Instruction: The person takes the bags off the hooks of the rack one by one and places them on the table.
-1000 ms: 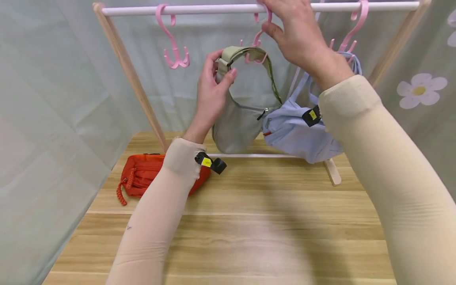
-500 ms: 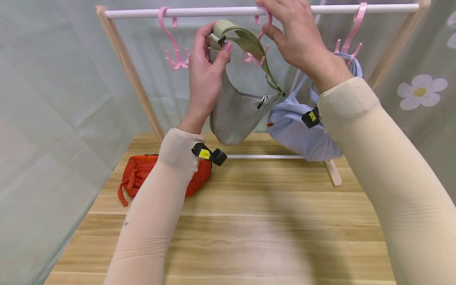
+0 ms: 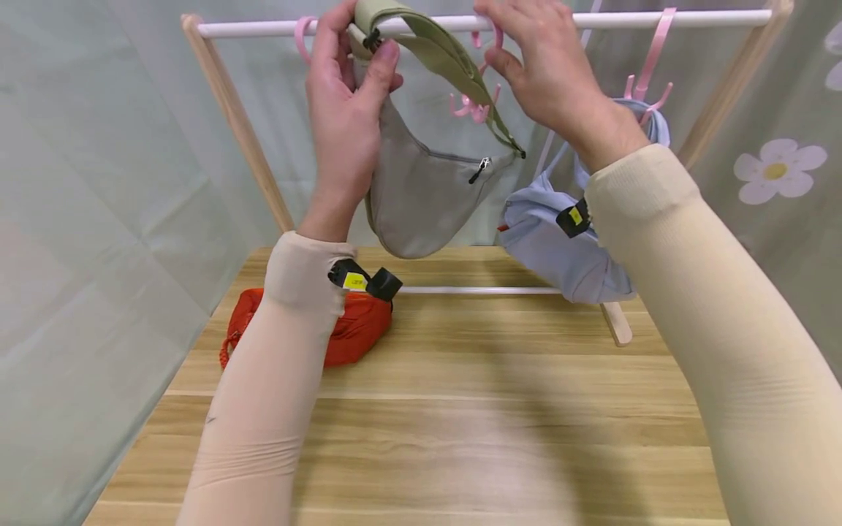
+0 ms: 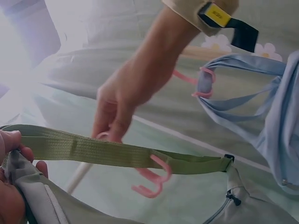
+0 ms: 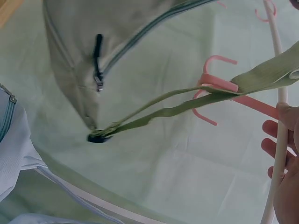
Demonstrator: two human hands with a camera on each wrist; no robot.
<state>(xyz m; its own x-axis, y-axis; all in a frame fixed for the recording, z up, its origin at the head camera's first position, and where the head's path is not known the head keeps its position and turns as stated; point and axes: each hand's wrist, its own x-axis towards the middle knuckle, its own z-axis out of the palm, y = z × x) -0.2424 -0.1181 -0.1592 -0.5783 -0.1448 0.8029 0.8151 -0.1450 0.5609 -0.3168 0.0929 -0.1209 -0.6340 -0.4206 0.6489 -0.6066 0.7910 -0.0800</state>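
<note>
My left hand (image 3: 345,124) grips a grey-green shoulder bag (image 3: 421,193) at the upper left end, where its green strap (image 3: 447,66) meets the body. The bag hangs tilted above the table, its zip toward the right end. My right hand (image 3: 549,66) pinches the neck of the middle pink hook hanger (image 3: 470,111) at the white rod (image 3: 263,29). The right wrist view has the strap crossing the hanger's prongs (image 5: 217,83). In the left wrist view one prong curls in front of the strap (image 4: 103,151). Whether the strap's weight rests on the hanger, I cannot tell.
A light blue bag (image 3: 559,245) hangs from the right pink hanger (image 3: 654,55). On the wooden table (image 3: 493,438) lies a red pouch (image 3: 358,332), partly behind my left sleeve. My left hand mostly covers the left pink hanger (image 3: 302,36). Wooden posts (image 3: 243,135) hold the rod.
My left hand has moved up and left, lifting the bag and drawing its strap out taut toward the rod. My right hand has stayed at the middle hanger.
</note>
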